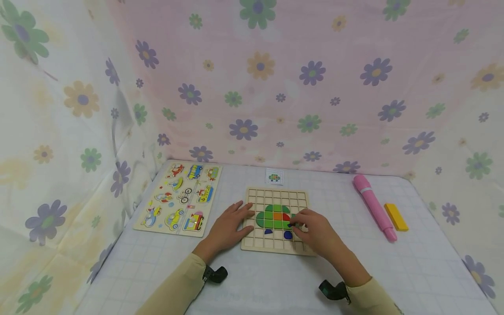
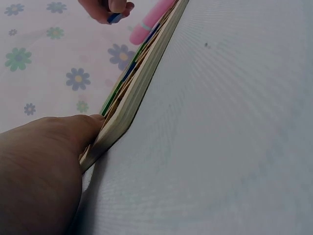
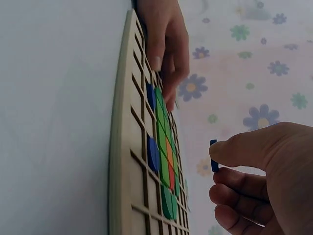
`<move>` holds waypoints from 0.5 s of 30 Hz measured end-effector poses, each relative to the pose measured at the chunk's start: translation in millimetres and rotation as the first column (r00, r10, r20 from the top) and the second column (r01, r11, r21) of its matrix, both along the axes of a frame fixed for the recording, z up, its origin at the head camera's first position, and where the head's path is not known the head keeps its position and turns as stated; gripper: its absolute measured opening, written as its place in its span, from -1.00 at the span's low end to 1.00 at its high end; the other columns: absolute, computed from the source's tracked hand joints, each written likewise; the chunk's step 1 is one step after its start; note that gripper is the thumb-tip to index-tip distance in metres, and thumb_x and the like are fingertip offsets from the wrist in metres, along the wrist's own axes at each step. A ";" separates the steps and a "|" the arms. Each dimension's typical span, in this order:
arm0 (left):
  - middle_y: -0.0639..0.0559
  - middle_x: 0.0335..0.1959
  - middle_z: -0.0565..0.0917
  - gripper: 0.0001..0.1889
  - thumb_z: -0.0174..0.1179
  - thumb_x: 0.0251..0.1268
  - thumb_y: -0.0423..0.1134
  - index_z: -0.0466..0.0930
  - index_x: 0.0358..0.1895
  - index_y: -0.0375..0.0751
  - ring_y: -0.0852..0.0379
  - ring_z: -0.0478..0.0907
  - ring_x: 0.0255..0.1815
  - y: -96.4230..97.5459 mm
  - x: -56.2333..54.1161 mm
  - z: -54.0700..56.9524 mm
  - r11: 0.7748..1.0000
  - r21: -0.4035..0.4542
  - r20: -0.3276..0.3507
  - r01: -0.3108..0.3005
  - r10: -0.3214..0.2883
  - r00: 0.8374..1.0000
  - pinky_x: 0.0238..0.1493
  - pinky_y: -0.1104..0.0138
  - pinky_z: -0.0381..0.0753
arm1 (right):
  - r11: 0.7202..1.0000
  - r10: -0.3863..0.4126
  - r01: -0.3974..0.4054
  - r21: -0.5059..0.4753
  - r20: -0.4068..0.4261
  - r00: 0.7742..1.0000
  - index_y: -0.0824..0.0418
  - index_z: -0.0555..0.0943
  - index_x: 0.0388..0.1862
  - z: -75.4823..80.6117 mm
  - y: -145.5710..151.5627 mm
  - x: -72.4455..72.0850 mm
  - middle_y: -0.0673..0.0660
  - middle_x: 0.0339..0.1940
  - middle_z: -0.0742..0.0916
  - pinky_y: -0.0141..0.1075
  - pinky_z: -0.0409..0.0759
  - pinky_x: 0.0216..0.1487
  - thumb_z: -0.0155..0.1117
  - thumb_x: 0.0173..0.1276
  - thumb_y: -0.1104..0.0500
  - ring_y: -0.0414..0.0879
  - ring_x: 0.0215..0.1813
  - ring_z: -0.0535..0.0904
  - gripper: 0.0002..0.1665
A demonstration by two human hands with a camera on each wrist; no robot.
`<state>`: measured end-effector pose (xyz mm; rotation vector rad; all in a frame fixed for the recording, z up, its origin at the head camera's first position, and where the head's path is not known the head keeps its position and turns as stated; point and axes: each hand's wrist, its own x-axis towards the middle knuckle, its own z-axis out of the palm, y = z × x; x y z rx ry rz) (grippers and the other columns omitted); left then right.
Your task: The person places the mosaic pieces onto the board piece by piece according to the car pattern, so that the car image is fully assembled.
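A wooden grid board (image 1: 257, 243) lies on the table, holding green, orange, red and blue tiles that form a picture. My left hand (image 1: 226, 229) rests on the board's left edge with its fingers spread. Above the lower right part of the board, my right hand (image 1: 319, 232) pinches a small blue tile (image 3: 213, 155) between thumb and index finger. In the right wrist view, that tile is held apart from the board. Two blue shapes, a quarter-like tile (image 1: 268, 231) and a round one (image 1: 288, 235), sit below the green area.
Behind the board lies a small picture card (image 1: 274, 176) with a similar coloured figure. A wooden vehicle puzzle (image 1: 160, 227) is on the left. To the right are a pink pen-shaped stick (image 1: 376, 208) and a yellow block (image 1: 396, 217). Flowered cloth (image 1: 291, 105) hangs around the table.
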<state>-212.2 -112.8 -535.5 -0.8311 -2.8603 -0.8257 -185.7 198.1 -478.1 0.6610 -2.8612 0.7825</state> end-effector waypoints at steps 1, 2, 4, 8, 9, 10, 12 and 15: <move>0.05 0.68 0.36 -0.48 0.28 0.61 0.05 0.61 0.50 -0.01 -0.15 0.14 0.73 -0.1 0.0 0.0 1.000 0.004 0.001 -0.001 0.001 1.000 0.65 -0.13 0.22 | 1.000 0.007 -0.007 0.002 -0.001 1.000 0.05 0.83 -0.12 -1.2 -4.2 0.6 -0.08 -0.14 0.72 -0.14 0.78 -0.06 0.63 0.34 0.28 -0.14 -0.12 0.67 -0.80; 0.05 0.68 0.36 -0.48 0.28 0.61 0.05 0.61 0.50 -0.01 -0.15 0.14 0.73 -0.2 0.0 -0.3 1.000 0.002 0.000 -0.002 0.002 1.000 0.65 -0.13 0.22 | 1.000 0.015 -0.015 0.002 0.000 1.000 0.04 0.83 -0.13 -2.3 -8.6 1.3 -0.09 -0.15 0.72 -0.13 0.79 -0.03 0.64 0.33 0.27 -0.14 -0.12 0.67 -0.80; 0.06 0.68 0.36 -0.48 0.28 0.61 0.07 0.61 0.50 0.00 -0.14 0.13 0.73 -0.4 -0.2 -1.3 1.000 -0.002 0.003 -0.007 0.007 1.000 0.65 -0.13 0.23 | 0.999 0.032 -0.032 0.018 0.005 0.999 0.03 0.83 -0.13 -3.4 -17.3 2.4 -0.10 -0.17 0.71 -0.11 0.79 0.01 0.65 0.33 0.25 -0.14 -0.11 0.66 -0.80; 0.09 0.69 0.35 -0.46 0.27 0.62 0.10 0.60 0.51 0.00 -0.11 0.12 0.74 -0.8 -1.6 -4.3 1.000 -0.020 0.002 -0.015 0.015 1.000 0.65 -0.11 0.23 | 0.997 0.063 -0.064 0.053 0.016 0.998 0.00 0.83 -0.15 -7.9 -32.7 3.2 -0.08 -0.14 0.73 -0.09 0.78 0.08 0.66 0.33 0.19 -0.12 -0.08 0.64 -0.82; 0.10 0.69 0.35 -0.46 0.26 0.62 0.11 0.60 0.51 0.01 -0.10 0.12 0.74 -0.8 -1.9 -4.6 1.000 -0.021 0.004 -0.016 0.016 1.000 0.65 -0.11 0.23 | 0.996 0.073 -0.073 0.059 0.017 0.997 0.00 0.84 -0.15 -9.4 -35.8 3.3 -0.09 -0.13 0.73 -0.10 0.77 0.08 0.66 0.33 0.18 -0.13 -0.08 0.63 -0.82; 0.10 0.69 0.35 -0.46 0.26 0.62 0.11 0.60 0.51 0.01 -0.11 0.12 0.74 -0.8 -2.2 -4.6 1.000 -0.020 0.004 -0.015 0.015 1.000 0.65 -0.11 0.24 | 0.994 0.086 -0.087 0.061 0.010 0.996 0.00 0.84 -0.16 -11.5 -38.6 3.2 -0.08 -0.13 0.73 -0.11 0.77 0.06 0.67 0.32 0.18 -0.14 -0.08 0.63 -0.83; 0.10 0.69 0.34 -0.46 0.26 0.62 0.11 0.60 0.51 0.01 -0.11 0.12 0.74 -0.9 -2.5 -4.0 1.000 -0.019 0.004 -0.013 0.013 1.000 0.65 -0.11 0.24 | 0.992 0.108 -0.108 0.063 0.009 0.994 -0.01 0.84 -0.16 -15.2 -42.8 3.5 -0.10 -0.14 0.72 -0.15 0.75 0.01 0.67 0.32 0.17 -0.16 -0.11 0.61 -0.84; 0.10 0.69 0.34 -0.46 0.27 0.62 0.12 0.60 0.51 0.01 -0.11 0.12 0.74 -0.6 -2.7 -2.4 1.000 -0.014 0.007 -0.011 0.012 1.000 0.64 -0.12 0.24 | 0.990 0.123 -0.123 0.074 0.003 0.992 -0.01 0.84 -0.18 -19.2 -47.2 2.8 -0.13 -0.18 0.70 -0.17 0.73 -0.03 0.66 0.32 0.18 -0.19 -0.13 0.58 -0.85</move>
